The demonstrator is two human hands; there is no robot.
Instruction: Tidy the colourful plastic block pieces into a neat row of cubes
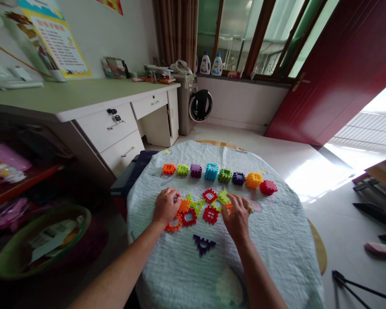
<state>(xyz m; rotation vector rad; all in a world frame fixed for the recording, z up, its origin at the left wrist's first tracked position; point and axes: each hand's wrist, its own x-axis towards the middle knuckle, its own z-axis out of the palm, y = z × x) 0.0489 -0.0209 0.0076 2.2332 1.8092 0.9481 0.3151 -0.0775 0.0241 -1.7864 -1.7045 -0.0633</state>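
My left hand (167,207) is at the left of a group of flat toothed building pieces, its fingers curled; what they hold is hidden. Against its fingertips lies a solid orange piece (184,206). Nearby are an orange frame piece (179,222), a red frame piece (189,217) and a lime star-like piece (197,205). My right hand (238,216) hovers low over the group's right side with fingers apart. An orange piece (229,208) and a lime piece (224,196) show beside its thumb and index finger. Two red window pieces (210,214) lie between my hands. Closer to me rests a dark purple triangular piece (203,245).
A row of several assembled cubes (211,171) spans the far part of the round, cloth-covered table (263,266). Beyond stand a desk (109,96) on the left and a washing machine (185,103). A red door (328,73) stands at the right, and a basket (3,257) at the lower left.
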